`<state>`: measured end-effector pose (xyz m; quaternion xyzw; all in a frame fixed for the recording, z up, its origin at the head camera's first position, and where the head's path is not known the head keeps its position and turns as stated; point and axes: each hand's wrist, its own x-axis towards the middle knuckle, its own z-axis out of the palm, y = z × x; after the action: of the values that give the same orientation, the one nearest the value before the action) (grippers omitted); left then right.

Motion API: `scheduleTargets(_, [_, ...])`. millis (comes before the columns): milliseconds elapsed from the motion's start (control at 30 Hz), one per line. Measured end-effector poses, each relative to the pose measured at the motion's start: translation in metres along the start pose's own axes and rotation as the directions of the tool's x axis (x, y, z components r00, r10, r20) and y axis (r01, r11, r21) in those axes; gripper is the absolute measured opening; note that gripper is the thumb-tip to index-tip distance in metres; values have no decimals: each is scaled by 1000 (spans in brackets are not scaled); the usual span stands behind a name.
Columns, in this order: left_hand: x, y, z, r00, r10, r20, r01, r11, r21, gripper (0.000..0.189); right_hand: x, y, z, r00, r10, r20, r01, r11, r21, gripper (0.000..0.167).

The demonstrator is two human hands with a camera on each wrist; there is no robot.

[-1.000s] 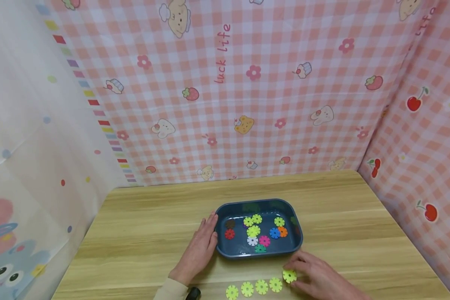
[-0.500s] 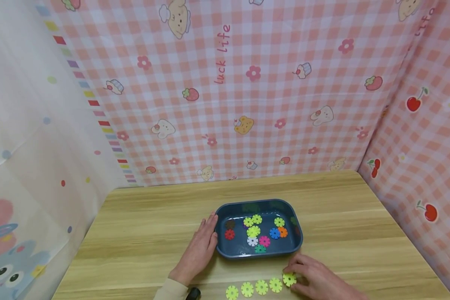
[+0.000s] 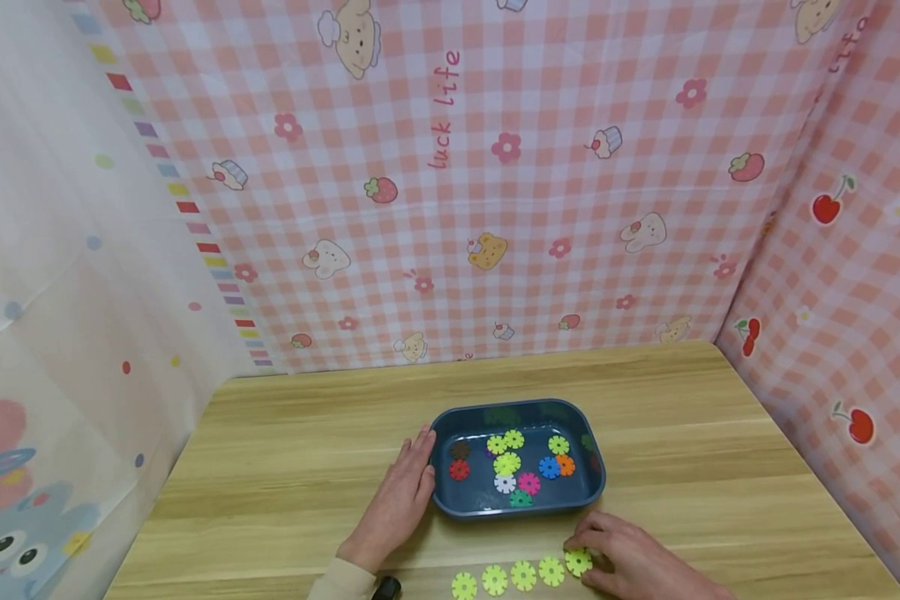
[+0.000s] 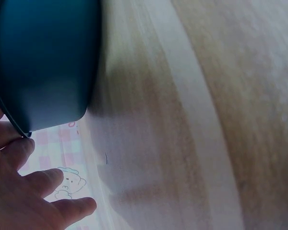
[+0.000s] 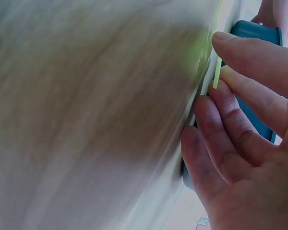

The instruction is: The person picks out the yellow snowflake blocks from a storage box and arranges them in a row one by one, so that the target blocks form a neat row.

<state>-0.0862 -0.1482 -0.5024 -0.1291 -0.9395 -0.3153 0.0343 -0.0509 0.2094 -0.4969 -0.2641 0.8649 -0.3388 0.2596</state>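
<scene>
My right hand point(image 3: 630, 557) pinches a yellow-green interlocking plastic disc point(image 3: 578, 562) at the right end of a row of like discs point(image 3: 523, 575) on the table. In the right wrist view, that disc point(image 5: 217, 72) shows edge-on between thumb and fingertips. With fingers extended, my left hand point(image 3: 397, 498) rests against the left side of a dark blue tray point(image 3: 517, 512). The left wrist view has the left fingers point(image 4: 43, 182) by the tray's rim. Inside the tray lie several notched discs, among them a red one point(image 3: 459, 470), a blue one point(image 3: 549, 467) and a pink one point(image 3: 528, 483).
The wood-grain table point(image 3: 292, 467) runs back to a pink checked cloth point(image 3: 450, 208). More cloth hangs at the left and right sides. A black band point(image 3: 387, 588) shows by the left wrist.
My right hand has shifted slightly toward the table's front with the yellow-green disc, bringing it closer into line with the row. The left hand and tray stay where they were.
</scene>
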Motion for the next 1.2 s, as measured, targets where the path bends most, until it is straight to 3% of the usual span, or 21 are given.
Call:
scheduleTargets(567, [0,-1,-1,1000,-7,5,7,1000,7,51,-1,-1,-1,1000,7,-13,-7,1000,-7,28])
scheduleTargets(867, [0,1,-2,999,-28,28,28,1000,11,52,-8,-15,-17,996,-10,-94,6,999,-51,24])
scheduleTargets(1067, [0,1,-2,999,-32,25,32,999,12,52,-4,-32,-25,969,-68,-238,57,997,-53,24])
scheduleTargets(1200, [0,1,-2,999,-32,26,32,999,13,52,4,-38,-26,922,-171,-348,156,985,-72,20])
